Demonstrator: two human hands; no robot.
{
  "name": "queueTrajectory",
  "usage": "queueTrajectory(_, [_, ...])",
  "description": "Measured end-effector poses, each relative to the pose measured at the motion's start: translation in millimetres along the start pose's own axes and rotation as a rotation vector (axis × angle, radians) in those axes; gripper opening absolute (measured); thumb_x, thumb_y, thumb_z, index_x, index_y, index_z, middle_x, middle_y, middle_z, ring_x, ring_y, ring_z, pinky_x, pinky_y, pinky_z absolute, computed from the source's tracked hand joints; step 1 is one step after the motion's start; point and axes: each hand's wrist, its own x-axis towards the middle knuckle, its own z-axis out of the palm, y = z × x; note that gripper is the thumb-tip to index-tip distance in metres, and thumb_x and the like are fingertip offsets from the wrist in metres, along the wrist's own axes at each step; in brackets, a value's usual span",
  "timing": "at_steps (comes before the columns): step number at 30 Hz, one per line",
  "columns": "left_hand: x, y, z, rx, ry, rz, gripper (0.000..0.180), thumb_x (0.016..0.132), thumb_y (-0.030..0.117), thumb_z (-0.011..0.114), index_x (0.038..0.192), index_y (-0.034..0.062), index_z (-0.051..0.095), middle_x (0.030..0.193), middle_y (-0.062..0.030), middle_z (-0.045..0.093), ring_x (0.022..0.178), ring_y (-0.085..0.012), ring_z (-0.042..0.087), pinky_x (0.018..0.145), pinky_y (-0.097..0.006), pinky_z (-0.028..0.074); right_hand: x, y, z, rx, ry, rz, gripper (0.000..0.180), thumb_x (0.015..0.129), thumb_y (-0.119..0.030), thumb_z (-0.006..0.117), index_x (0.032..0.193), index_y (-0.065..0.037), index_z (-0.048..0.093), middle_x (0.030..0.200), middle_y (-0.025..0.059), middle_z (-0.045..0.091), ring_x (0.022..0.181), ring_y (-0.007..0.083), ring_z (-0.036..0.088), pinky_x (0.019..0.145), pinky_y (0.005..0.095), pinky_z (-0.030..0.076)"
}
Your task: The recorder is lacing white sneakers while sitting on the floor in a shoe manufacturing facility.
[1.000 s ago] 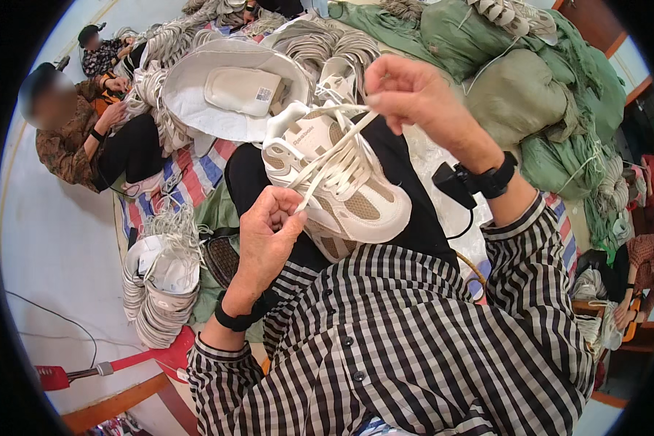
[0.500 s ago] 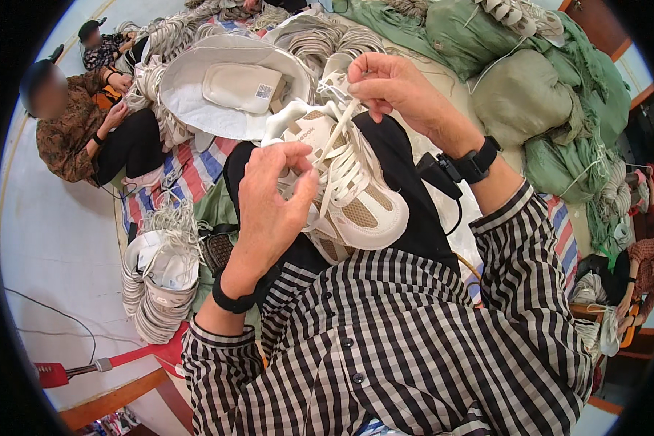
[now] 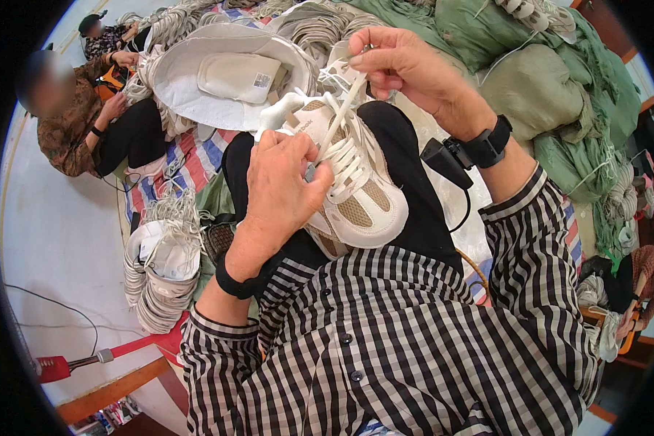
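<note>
Shoe: a white and tan sneaker (image 3: 356, 192) is held over the lap, on the black trousers (image 3: 407, 167), toe pointing toward the person's body
Lace: a white lace (image 3: 339, 116) is pulled up tight from the shoe's lace rows to the right hand
Left hand: the left hand (image 3: 280, 192) is laid on the left side of the shoe, palm down, wrist bent; the fingers are closed on the shoe and the thumb is pressed near the laces
Right hand: the right hand (image 3: 407, 65) is raised above the heel end of the shoe, with the fingers pinched together on the end of the lace
Wrists: a black band (image 3: 234, 283) is worn on the left wrist and a black watch (image 3: 489, 142) on the right
Sleeves: a black and white checked shirt (image 3: 385, 341) is seen on both arms
Nearby: a stack of white soles (image 3: 156, 272) is piled at the left, and a big white basin (image 3: 225, 76) is seen past the shoe
Right side: green sacks (image 3: 545, 87) are heaped there
Other person: someone in a brown patterned top (image 3: 69, 123) is seated at the far left
In the way: part of the shoe is hidden by the left hand
</note>
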Motion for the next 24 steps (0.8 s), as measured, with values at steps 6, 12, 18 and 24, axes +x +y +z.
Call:
queueTrajectory(6, [7, -12, -14, -0.174, -0.15, -0.097, 0.011, 0.076, 0.012, 0.066, 0.079, 0.0015, 0.063, 0.072, -0.0105, 0.058, 0.08, -0.0277, 0.055, 0.074, -0.038, 0.046, 4, 0, -36, 0.133, 0.07, -0.047, 0.007, 0.089, -0.009, 0.066, 0.094, -0.006, 0.062, 0.063, -0.0006, 0.055, 0.048, 0.0082, 0.046, 0.05, 0.0272, 0.046])
queueTrajectory(12, [11, -20, -27, -0.299, -0.308, -0.161, 0.012, 0.081, 0.011, 0.066, 0.086, 0.0, 0.067, 0.085, -0.0072, 0.061, 0.087, -0.0182, 0.055, 0.08, -0.031, 0.045, -3, -10, -84, 0.221, 0.275, -0.114, 0.008, 0.088, -0.004, 0.064, 0.091, -0.009, 0.06, 0.06, -0.0028, 0.052, 0.043, 0.0054, 0.04, 0.048, 0.0247, 0.038])
queueTrajectory(18, [11, -26, -33, -0.568, -0.393, -0.264, 0.011, 0.083, 0.011, 0.067, 0.085, 0.0004, 0.067, 0.086, -0.0057, 0.061, 0.087, -0.0152, 0.056, 0.081, -0.03, 0.046, 1, -9, -132, 0.275, 0.321, -0.158, 0.009, 0.087, -0.004, 0.064, 0.084, -0.01, 0.06, 0.058, -0.0032, 0.053, 0.041, 0.0056, 0.039, 0.047, 0.025, 0.039])
queueTrajectory(24, [13, -35, -38, -0.55, -0.466, -0.156, 0.009, 0.085, 0.012, 0.068, 0.084, 0.0026, 0.066, 0.088, -0.0026, 0.062, 0.091, -0.0158, 0.054, 0.086, -0.031, 0.044, 14, -23, -165, 0.288, 0.475, -0.142, 0.015, 0.089, -0.005, 0.061, 0.075, -0.009, 0.057, 0.057, -0.0034, 0.049, 0.042, 0.0067, 0.039, 0.047, 0.026, 0.042])
